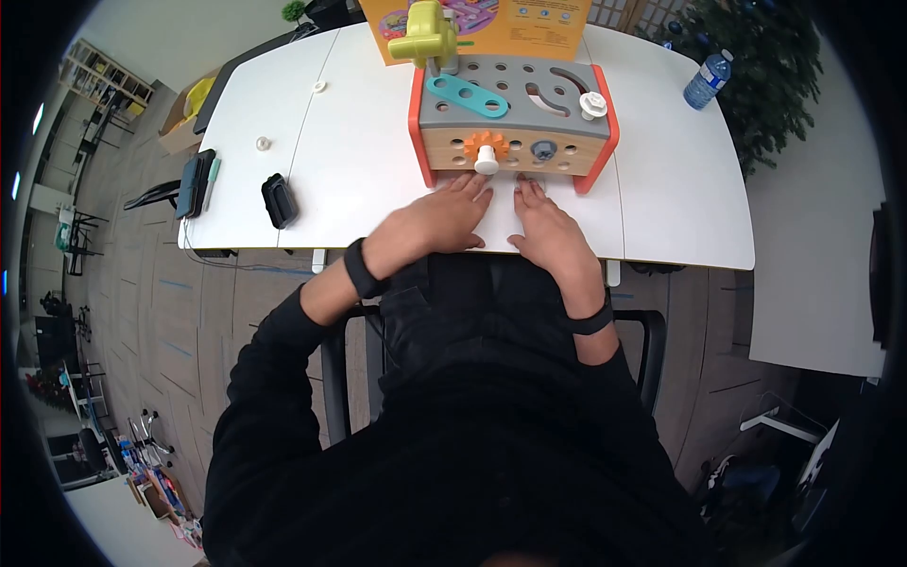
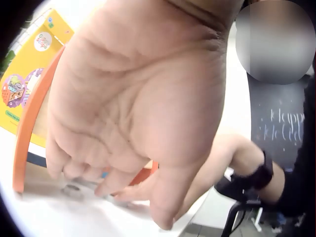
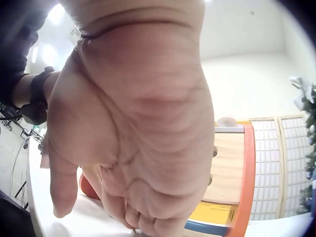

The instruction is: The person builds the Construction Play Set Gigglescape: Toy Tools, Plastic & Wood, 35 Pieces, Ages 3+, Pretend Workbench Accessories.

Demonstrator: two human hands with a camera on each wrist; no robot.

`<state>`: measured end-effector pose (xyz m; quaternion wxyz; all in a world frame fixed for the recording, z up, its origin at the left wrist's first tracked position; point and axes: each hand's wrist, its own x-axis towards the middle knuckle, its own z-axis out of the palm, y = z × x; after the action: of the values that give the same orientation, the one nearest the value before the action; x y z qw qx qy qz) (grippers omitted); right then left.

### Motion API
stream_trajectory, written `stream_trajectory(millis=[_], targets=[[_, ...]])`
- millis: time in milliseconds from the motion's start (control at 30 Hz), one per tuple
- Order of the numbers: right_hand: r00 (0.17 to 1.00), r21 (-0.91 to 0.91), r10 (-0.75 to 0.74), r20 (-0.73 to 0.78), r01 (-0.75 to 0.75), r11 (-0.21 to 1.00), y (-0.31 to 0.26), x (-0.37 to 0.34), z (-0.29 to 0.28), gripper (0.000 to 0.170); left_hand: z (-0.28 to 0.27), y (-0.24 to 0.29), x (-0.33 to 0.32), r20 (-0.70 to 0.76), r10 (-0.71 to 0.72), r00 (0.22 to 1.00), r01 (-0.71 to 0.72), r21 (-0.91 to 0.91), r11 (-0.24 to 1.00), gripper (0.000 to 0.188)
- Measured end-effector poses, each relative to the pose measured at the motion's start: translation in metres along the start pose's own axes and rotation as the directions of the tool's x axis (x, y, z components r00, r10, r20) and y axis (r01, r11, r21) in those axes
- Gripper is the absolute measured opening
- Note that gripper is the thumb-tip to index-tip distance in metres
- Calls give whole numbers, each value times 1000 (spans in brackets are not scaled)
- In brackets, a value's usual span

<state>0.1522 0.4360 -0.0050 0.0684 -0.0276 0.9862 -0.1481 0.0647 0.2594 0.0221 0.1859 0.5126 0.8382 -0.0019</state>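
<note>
A toy workbench (image 1: pixel 520 113) with a grey top, wooden front and red-orange sides stands before both hands. An orange gear (image 1: pixel 486 145) with a white peg (image 1: pixel 486 163) and a grey bolt head (image 1: pixel 543 149) are on its front. My left hand (image 1: pixel 430 220) lies palm down at its lower front edge, fingers extended on the table. Beside it, my right hand (image 1: pixel 551 231) reaches forward with fingers extended, fingertips at a small grey piece mostly hidden beneath them. A grey ring-shaped piece (image 2: pixel 72 188) lies near the left fingertips in the left wrist view.
A teal strip (image 1: pixel 467 96), a yellow-green toy tool (image 1: pixel 425 36) and a white knob (image 1: pixel 592 105) are on the workbench top. An orange-yellow box (image 1: pixel 539 33) stands behind. A black case (image 1: pixel 280 201) lies left; a water bottle (image 1: pixel 709 79) stands at right.
</note>
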Motion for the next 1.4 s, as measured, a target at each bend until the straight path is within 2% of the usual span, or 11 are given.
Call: stream_trajectory(millis=[67, 100, 200, 367, 433, 600, 767, 967, 1033, 1133, 1400], targets=[[1000, 5, -12, -6, 12, 1000, 1, 0, 1, 68, -20, -11, -16, 65, 181, 981, -172, -123, 977, 62], [1000, -8, -22, 5, 22, 1000, 3, 0, 1, 67, -50, -1, -29, 189, 7, 982, 52, -308, 950, 45], [998, 7, -62, -12, 62, 998, 11, -4, 0, 65, -68, -28, -43, 245, -114, 963, 181, -269, 946, 30], [1000, 80, -9, 17, 8, 997, 13, -32, -38, 50, -62, -106, -50, 267, -481, 835, 541, -237, 807, 29], [976, 46, 159, 149, -168, 985, 16, -43, -58, 36, -40, -143, -44, 231, -575, 785, 617, -214, 757, 35], [932, -12, 360, 50, -360, 933, 63, -37, -51, 30, -15, -168, -29, 183, -630, 754, 656, -184, 732, 54], [929, -19, 359, 88, -359, 933, 81, -24, -45, 34, -14, -168, -11, 177, -667, 724, 687, -91, 721, 61], [935, -40, 350, 57, -348, 937, 74, -18, -42, 28, -12, -162, -9, 158, -716, 680, 730, -61, 681, 47], [932, -30, 360, 35, -359, 933, 75, -19, -42, 27, -12, -154, -12, 63, -693, 718, 695, -14, 719, 27], [934, -45, 355, 49, -353, 934, 72, -19, -44, 27, -10, -152, -12, -8, -696, 718, 694, -78, 716, 15], [926, -42, 375, 36, -373, 927, 68, -22, -43, 26, -10, -151, -9, 25, -715, 699, 714, -85, 695, 10]])
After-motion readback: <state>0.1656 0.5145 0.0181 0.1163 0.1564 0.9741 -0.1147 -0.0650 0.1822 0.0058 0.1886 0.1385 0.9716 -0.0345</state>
